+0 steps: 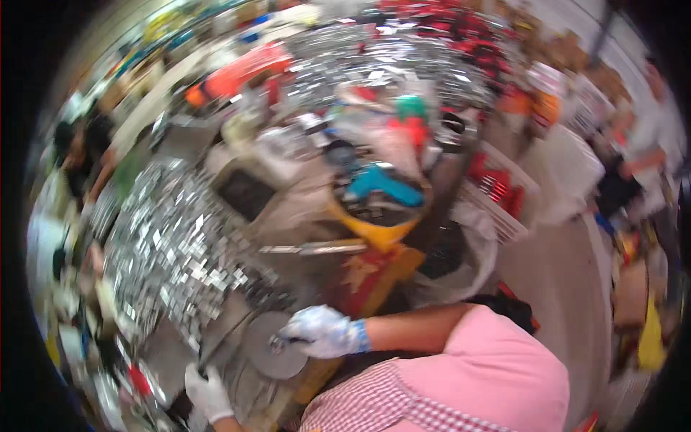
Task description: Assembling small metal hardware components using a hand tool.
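Note:
My right hand (324, 333), in a white and blue patterned glove, is closed on a small shiny metal piece (278, 344). That hand is over a round grey disc (275, 363) on the work surface. At the lower left, my left hand (206, 394), in a white glove, pinches a thin dark item (201, 354) that blur keeps me from identifying. Just beyond both hands spreads a large heap of small silvery metal pieces (180, 245).
Further on stands a yellow-rimmed bucket (378, 234) with a blue object (385, 186) on top. A metal rod (317, 248) lies before it. To the right are a white bag (479, 252) and a crate (497, 223) of red items. Other people sit at both sides.

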The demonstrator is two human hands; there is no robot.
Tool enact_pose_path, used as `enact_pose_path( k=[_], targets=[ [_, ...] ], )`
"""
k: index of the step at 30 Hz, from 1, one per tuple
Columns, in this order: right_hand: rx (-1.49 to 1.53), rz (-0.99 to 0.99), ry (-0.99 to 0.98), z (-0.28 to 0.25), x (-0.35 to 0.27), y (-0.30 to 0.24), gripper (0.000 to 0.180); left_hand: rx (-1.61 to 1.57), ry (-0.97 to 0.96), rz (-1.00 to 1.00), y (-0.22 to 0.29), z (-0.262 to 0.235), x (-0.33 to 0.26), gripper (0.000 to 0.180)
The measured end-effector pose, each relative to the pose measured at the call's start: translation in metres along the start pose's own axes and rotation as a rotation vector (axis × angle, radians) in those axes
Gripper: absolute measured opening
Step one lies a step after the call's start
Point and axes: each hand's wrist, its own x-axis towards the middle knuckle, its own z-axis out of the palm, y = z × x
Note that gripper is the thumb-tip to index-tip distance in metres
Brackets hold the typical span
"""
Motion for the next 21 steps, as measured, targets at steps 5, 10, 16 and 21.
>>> enact_pose_path(
  k=[5,10,16,21],
  targets=[
    [-0.529,0.130,0.071,-0.037,0.038,-0.019,0.050,0.075,-0.001,0.306,0.027,0.018,0.044,0.033],
    [-1.174,0.195,0.081,-0.001,0.057,0.062,0.023,0.324,-0.038,0.407,0.053,0.070,0.099,0.045],
    [-1.088,0.190,0.118,0.025,0.073,0.070,0.016,0.368,-0.245,0.317,0.060,0.063,0.106,0.027],
    [-1.034,0.179,-0.088,0.036,0.090,0.079,0.016,0.637,-0.234,0.592,0.023,0.080,0.125,0.020]
  ],
)
